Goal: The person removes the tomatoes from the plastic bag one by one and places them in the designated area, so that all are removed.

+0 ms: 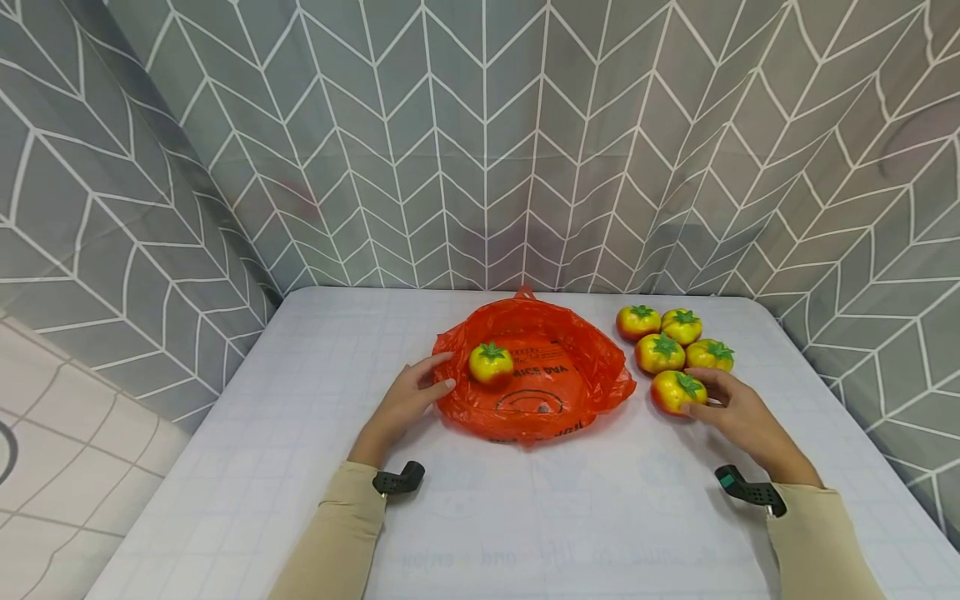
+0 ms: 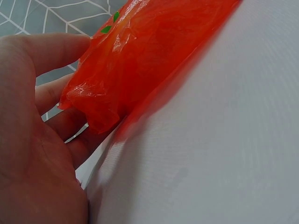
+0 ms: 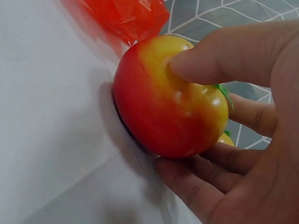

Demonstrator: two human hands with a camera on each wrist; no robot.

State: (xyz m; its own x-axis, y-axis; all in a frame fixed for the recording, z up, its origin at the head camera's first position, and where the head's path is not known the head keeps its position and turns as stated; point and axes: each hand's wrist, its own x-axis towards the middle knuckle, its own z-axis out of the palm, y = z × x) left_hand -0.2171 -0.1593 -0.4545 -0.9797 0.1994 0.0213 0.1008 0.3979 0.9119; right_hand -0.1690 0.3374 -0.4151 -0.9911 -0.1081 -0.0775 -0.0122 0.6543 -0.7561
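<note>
A red plastic bag (image 1: 558,392) lies spread on the table with its rim raised and its mouth facing up. Inside, toward its left, sits one red-and-yellow tomato (image 1: 491,365) with a green leafy top. My left hand (image 1: 408,402) holds the bag's left rim; the left wrist view has the crumpled plastic (image 2: 135,60) between thumb and fingers. To the right of the bag, my right hand (image 1: 738,412) grips another tomato (image 1: 675,393), thumb on one side and fingers on the other. That tomato (image 3: 159,102) appears to touch the table in the right wrist view.
Several more tomatoes (image 1: 660,354) stand grouped just behind the gripped one, near the table's back right corner. White cloth covers the table (image 1: 570,517). Grey patterned curtains (image 1: 480,167) hang close behind it and on both sides.
</note>
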